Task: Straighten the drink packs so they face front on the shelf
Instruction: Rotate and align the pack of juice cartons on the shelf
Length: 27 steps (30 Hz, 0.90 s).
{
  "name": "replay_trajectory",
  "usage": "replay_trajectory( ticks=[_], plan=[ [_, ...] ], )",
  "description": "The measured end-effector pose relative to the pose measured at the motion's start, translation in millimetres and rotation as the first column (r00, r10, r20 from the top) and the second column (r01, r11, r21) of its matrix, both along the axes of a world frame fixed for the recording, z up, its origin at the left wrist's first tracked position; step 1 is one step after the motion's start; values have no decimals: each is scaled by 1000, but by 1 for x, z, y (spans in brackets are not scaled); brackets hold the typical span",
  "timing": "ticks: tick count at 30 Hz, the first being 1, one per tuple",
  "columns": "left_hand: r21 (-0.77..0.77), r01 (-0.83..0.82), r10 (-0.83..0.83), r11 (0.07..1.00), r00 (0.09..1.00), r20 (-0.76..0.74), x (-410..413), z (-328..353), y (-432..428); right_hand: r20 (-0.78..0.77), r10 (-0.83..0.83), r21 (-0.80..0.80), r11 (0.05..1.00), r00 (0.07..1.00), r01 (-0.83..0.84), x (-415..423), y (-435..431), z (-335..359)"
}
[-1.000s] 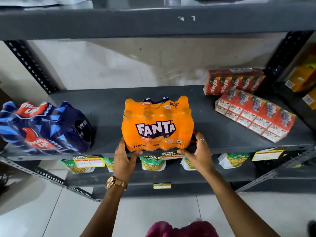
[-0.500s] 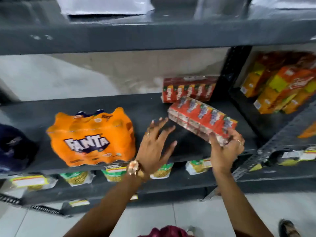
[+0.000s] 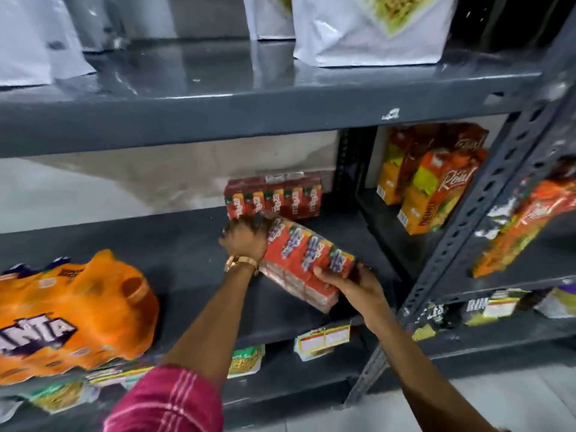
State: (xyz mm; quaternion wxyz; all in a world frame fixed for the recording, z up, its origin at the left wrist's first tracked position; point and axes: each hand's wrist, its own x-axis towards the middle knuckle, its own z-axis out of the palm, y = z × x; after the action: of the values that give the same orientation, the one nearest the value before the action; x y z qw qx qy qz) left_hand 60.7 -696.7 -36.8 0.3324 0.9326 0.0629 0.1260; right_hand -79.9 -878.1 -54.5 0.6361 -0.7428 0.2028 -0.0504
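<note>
A red pack of small juice cartons (image 3: 304,260) lies at an angle on the dark grey shelf (image 3: 187,244). My left hand (image 3: 246,236) grips its far left end, a gold watch on the wrist. My right hand (image 3: 353,283) holds its near right corner. Behind it a second red carton pack (image 3: 276,198) stands against the back wall, labels to the front. The orange Fanta bottle pack (image 3: 71,310) sits at the shelf's front left, label to the front.
A perforated grey upright (image 3: 467,232) stands just right of my right hand. Beyond it, tall orange juice cartons (image 3: 430,182) fill the neighbouring bay. White pouches (image 3: 371,26) stand on the shelf above. Noodle packets (image 3: 246,360) and price tags hang below.
Both hands left the Fanta pack and moved right to the angled red carton pack. My left hand, open in the air half a second ago, now grips the pack's far end. The view shifted right.
</note>
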Motion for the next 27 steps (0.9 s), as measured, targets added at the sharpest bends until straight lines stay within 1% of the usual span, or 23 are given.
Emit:
replay_trajectory(
  ticks=[1, 3, 5, 6, 7, 9, 11, 12, 13, 14, 15, 16, 18, 20, 21, 22, 23, 24, 25, 26, 27],
  plan=[
    [-49, 3, -1, 999, 999, 52, -3, -1, 5, 65, 20, -57, 998, 998, -16, -4, 2, -2],
    [-199, 57, -26, 978, 988, 154, -10, -7, 16, 200, 38, -241, 970, 979, 11, -12, 8, -4],
    [-377, 89, 1, 922, 973, 232, -25, -18, 26, 340, 55, -421, 902, 939, 99, -17, 13, -4],
    [-444, 87, 31, 892, 968, 251, -33, -26, 30, 395, 100, -482, 868, 913, 114, -18, 15, -4],
    [-486, 85, 55, 870, 963, 265, -41, -34, 33, 429, 159, -534, 839, 889, 107, -19, 16, -6],
    [-537, 94, 60, 838, 963, 262, -51, -40, 35, 441, 248, -603, 793, 862, 81, -18, 15, -10],
    [-561, 98, 13, 822, 982, 189, -45, -34, 36, 416, 277, -626, 779, 866, 51, -9, 14, -11],
    [-534, 84, -15, 842, 991, 132, -39, -29, 37, 398, 290, -623, 782, 870, 24, -2, 14, -11],
    [-480, 62, -33, 875, 997, 68, -32, -26, 39, 380, 295, -590, 807, 877, -16, 4, 14, -11],
    [-430, 22, -28, 903, 1000, -6, -25, -24, 40, 357, 281, -507, 859, 891, -68, 10, 14, -12],
    [-407, -27, -6, 913, 997, -79, -21, -20, 41, 316, 259, -381, 916, 913, -128, 13, 13, -12],
    [-414, -63, 6, 908, 990, -139, -17, -17, 42, 263, 251, -269, 946, 932, -179, 14, 12, -13],
    [-483, -81, -30, 872, 976, -217, -16, -7, 41, 197, 250, -153, 963, 948, -222, 14, 10, -16],
    [-547, -88, -93, 833, 951, -294, -18, 14, 35, 221, 175, -89, 983, 959, -159, 10, 15, -20],
    [-595, -80, -164, 800, 924, -345, -20, 27, 30, 237, 120, -59, 992, 964, -109, 4, 22, -20],
    [-642, -54, -257, 765, 888, -382, -19, 38, 24, 237, 59, -40, 998, 970, -51, -4, 32, -21],
    [-648, -2, -339, 761, 851, -401, -18, 50, 16, 228, 12, -34, 999, 974, -5, -13, 46, -24],
    [-615, 75, -399, 785, 821, -409, -16, 58, 9, 224, -5, -61, 998, 975, 19, -24, 60, -27],
    [-540, 164, -438, 826, 789, -430, -15, 67, 0, 230, 13, -99, 995, 973, 10, -37, 77, -29],
    [-427, 272, -465, 862, 760, -454, -15, 72, -8, 236, 68, -137, 990, 969, -36, -48, 93, -30],
    [-288, 378, -474, 880, 737, -481, -15, 78, -16, 236, 132, -167, 981, 963, -93, -57, 106, -32]
  ],
)
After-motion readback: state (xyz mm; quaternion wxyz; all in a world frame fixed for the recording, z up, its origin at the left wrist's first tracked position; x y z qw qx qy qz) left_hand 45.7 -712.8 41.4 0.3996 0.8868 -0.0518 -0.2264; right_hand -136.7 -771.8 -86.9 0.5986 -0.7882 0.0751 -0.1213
